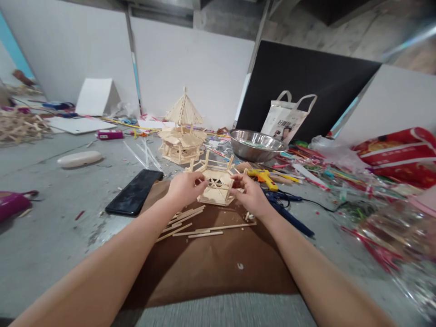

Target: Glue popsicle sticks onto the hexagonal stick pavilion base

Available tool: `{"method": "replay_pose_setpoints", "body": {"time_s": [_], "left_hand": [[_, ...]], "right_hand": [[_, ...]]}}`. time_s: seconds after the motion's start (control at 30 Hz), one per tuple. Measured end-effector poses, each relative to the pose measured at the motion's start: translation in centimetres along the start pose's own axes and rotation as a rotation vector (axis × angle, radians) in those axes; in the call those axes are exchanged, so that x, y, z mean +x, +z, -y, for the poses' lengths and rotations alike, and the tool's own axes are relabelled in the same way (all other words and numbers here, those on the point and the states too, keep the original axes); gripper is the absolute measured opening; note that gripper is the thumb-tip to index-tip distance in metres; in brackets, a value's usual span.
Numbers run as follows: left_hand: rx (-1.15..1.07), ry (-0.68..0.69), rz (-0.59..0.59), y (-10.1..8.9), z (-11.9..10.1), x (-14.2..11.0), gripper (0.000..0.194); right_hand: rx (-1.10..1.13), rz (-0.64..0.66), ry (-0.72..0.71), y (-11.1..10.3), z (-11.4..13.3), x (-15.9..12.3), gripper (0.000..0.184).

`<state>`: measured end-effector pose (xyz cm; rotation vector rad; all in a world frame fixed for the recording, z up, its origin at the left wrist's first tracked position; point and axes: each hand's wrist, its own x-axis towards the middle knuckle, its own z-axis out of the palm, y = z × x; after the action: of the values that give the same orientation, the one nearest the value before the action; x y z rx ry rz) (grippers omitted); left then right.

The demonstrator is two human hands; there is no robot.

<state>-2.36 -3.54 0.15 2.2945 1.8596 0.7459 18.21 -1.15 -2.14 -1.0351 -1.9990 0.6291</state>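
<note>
A small six-sided model (215,198) made of wooden sticks, with low posts and railings, stands on a brown cloth in front of me. My left hand (185,188) is closed in a pinch at the model's left front side. At its right front post, my right hand (250,193) pinches with thumb and fingers. A thin rail runs across the front between both sets of fingertips; whether it is fixed cannot be seen. Loose wooden sticks (204,230) lie on the brown cloth (211,277) nearer to me. Behind stands a pavilion (184,138) of sticks with a pointed roof.
A black phone (134,193) lies left of the model. To the right are a yellow glue gun (264,178) and a dark blue tool (289,215) with a cable. A metal bowl (257,147), a white bag (284,119) and scattered scraps are farther back.
</note>
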Motion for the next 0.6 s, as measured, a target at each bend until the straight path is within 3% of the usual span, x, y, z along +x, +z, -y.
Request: {"method": "replay_pose_setpoints", "body": {"time_s": [0.6], "left_hand": [[-0.060,0.020,0.042,-0.19,0.52,0.29,0.033]], "right_hand": [[-0.133,-0.030,-0.027,0.01,0.66,-0.23,0.029]]}}
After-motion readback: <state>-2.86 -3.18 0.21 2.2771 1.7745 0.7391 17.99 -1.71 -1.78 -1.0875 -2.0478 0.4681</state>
